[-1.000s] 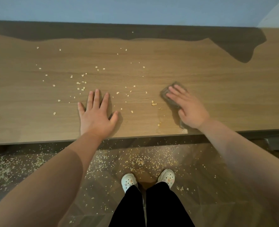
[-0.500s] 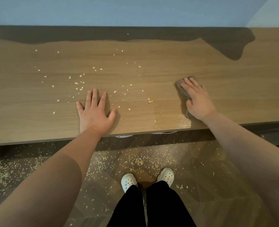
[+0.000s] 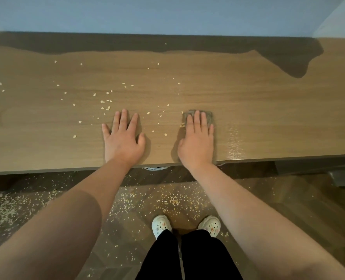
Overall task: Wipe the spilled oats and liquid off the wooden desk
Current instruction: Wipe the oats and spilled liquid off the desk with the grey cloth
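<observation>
The right hand (image 3: 196, 142), fingers flat on the cloth (image 3: 208, 115), has slid left toward the oats (image 3: 107, 107). The left hand (image 3: 123, 140) lies flat. Plenty left to wipe.

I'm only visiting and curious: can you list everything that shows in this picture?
light brown wooden desk: one, spans the view, against the wall
pale oat flakes on the desk: many, scattered left and middle
grey rectangular cloth pad: one, under the right hand
wet sheen: one shiny patch, right of the pad
pale oat flakes on the floor: many, below the desk edge
dark wooden floor: one, below
blue wall: one, behind the desk
white clogs: two, on the floor
black trousers: one pair, bottom
left hand: one, flat on the desk
right hand: one, flat, pressing the pad
</observation>
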A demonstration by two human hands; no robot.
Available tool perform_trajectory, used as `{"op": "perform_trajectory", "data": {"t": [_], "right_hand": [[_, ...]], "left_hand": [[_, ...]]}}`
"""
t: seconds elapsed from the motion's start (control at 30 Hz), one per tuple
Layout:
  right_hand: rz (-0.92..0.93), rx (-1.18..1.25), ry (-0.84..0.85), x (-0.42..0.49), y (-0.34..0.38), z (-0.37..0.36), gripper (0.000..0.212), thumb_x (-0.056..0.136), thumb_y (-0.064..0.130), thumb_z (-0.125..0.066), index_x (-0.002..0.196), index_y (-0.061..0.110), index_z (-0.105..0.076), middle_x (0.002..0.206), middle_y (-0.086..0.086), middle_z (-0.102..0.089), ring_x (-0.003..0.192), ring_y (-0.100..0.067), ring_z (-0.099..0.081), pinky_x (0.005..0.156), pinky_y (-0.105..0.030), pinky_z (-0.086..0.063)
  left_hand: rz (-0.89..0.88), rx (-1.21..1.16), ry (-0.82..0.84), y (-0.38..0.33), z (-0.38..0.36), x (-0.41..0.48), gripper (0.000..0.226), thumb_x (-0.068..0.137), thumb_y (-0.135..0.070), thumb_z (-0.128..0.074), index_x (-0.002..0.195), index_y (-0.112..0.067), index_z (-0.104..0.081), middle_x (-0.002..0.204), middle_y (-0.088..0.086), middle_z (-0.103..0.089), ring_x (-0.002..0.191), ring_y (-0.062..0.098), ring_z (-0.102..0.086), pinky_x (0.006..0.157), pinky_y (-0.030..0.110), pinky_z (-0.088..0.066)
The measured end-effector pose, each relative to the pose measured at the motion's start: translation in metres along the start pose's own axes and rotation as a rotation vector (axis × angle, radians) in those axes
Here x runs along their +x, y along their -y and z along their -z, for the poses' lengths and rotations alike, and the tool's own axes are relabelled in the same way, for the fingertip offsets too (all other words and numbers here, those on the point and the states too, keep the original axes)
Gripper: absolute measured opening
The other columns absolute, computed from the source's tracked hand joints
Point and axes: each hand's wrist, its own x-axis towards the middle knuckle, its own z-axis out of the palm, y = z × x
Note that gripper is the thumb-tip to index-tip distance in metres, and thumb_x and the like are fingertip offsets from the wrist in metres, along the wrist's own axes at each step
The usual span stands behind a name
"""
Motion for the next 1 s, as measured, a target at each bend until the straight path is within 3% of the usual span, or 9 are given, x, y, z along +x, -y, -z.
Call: {"op": "perform_trajectory", "data": {"t": [0.13, 0.27, 0.37, 0.47, 0.6, 0.8, 0.83, 0.93, 1.0], "right_hand": [[0.226, -0.044, 0.031, 0.012, -0.038, 0.004, 0.068, 0.098, 0.029, -0.040, 0.155, 0.020, -0.003, 0.163, -0.001, 0.005, 0.149, -0.019, 0.011, 0.123, -0.048, -0.001], [-0.192, 0.036, -0.057, 0.029, -0.083, 0.012, 0.065, 0.097, 0.026, -0.042, 0.156, 0.016, -0.015, 0.164, -0.006, -0.006, 0.151, -0.024, -0.001, 0.122, -0.052, -0.008], [-0.368, 0.089, -0.096, 0.032, -0.052, 0.011, 0.066, 0.098, 0.027, -0.040, 0.156, 0.011, -0.014, 0.164, -0.011, -0.006, 0.151, -0.028, -0.002, 0.122, -0.052, -0.006], [-0.042, 0.022, -0.031, 0.012, -0.026, 0.000, 0.067, 0.096, 0.029, -0.032, 0.155, 0.014, -0.006, 0.163, -0.009, 0.001, 0.151, -0.026, 0.007, 0.121, -0.045, 0.004], [0.383, 0.048, 0.071, 0.025, -0.074, 0.012, 0.069, 0.088, 0.025, -0.032, 0.154, 0.022, -0.012, 0.162, 0.001, -0.004, 0.150, -0.015, 0.006, 0.122, -0.044, 0.003], [-0.196, 0.051, -0.068, 0.069, -0.047, 0.012, 0.066, 0.096, 0.024, -0.040, 0.156, 0.014, -0.015, 0.164, -0.008, -0.006, 0.151, -0.026, -0.001, 0.123, -0.048, -0.006], [-0.128, 0.028, -0.049, 0.064, -0.035, 0.009, 0.067, 0.096, 0.025, -0.039, 0.156, 0.014, -0.012, 0.164, -0.009, -0.002, 0.151, -0.026, 0.002, 0.122, -0.047, -0.004], [0.420, -0.104, 0.087, 0.053, -0.041, 0.012, 0.071, 0.090, 0.027, -0.031, 0.155, 0.019, -0.002, 0.162, -0.002, 0.008, 0.149, -0.019, 0.014, 0.121, -0.042, 0.006], [0.572, -0.153, 0.134, 0.073, -0.074, 0.023, 0.074, 0.088, 0.023, -0.034, 0.155, 0.022, -0.002, 0.162, 0.001, 0.007, 0.149, -0.015, 0.014, 0.120, -0.042, 0.008]], "left_hand": [[0.002, -0.022, -0.009, 0.001, 0.000, 0.000, 0.063, 0.097, -0.038, -0.029, 0.157, -0.026, -0.014, 0.165, 0.002, 0.000, 0.151, 0.019, 0.005, 0.120, 0.055, 0.002], [0.011, -0.015, -0.003, -0.001, -0.002, 0.000, 0.062, 0.097, -0.039, -0.028, 0.156, -0.027, -0.012, 0.165, 0.002, 0.000, 0.151, 0.018, 0.006, 0.120, 0.054, 0.002], [0.014, -0.015, -0.011, 0.000, -0.001, 0.002, 0.063, 0.096, -0.039, -0.029, 0.156, -0.028, -0.013, 0.165, 0.002, -0.001, 0.151, 0.018, 0.006, 0.120, 0.054, 0.001], [0.011, -0.019, -0.013, 0.001, 0.000, 0.001, 0.063, 0.097, -0.039, -0.029, 0.156, -0.027, -0.013, 0.165, 0.002, -0.001, 0.151, 0.018, 0.006, 0.120, 0.054, 0.002], [0.008, -0.017, -0.002, 0.000, 0.000, 0.001, 0.063, 0.097, -0.040, -0.028, 0.156, -0.028, -0.013, 0.165, 0.002, -0.001, 0.151, 0.018, 0.006, 0.121, 0.054, 0.002], [0.016, -0.016, 0.003, 0.000, 0.000, 0.002, 0.064, 0.096, -0.041, -0.030, 0.156, -0.028, -0.013, 0.165, 0.002, -0.001, 0.151, 0.018, 0.007, 0.120, 0.054, 0.003], [0.016, -0.017, 0.004, 0.000, 0.001, 0.001, 0.064, 0.096, -0.041, -0.030, 0.156, -0.028, -0.013, 0.165, 0.002, -0.001, 0.151, 0.018, 0.007, 0.120, 0.054, 0.003], [0.011, -0.025, 0.006, 0.000, 0.001, 0.001, 0.064, 0.096, -0.040, -0.031, 0.156, -0.028, -0.013, 0.165, 0.002, -0.001, 0.151, 0.019, 0.007, 0.120, 0.054, 0.002], [0.010, -0.028, 0.006, 0.000, 0.001, 0.001, 0.064, 0.096, -0.041, -0.031, 0.156, -0.028, -0.014, 0.165, 0.002, -0.001, 0.151, 0.019, 0.006, 0.120, 0.054, 0.002]]}}
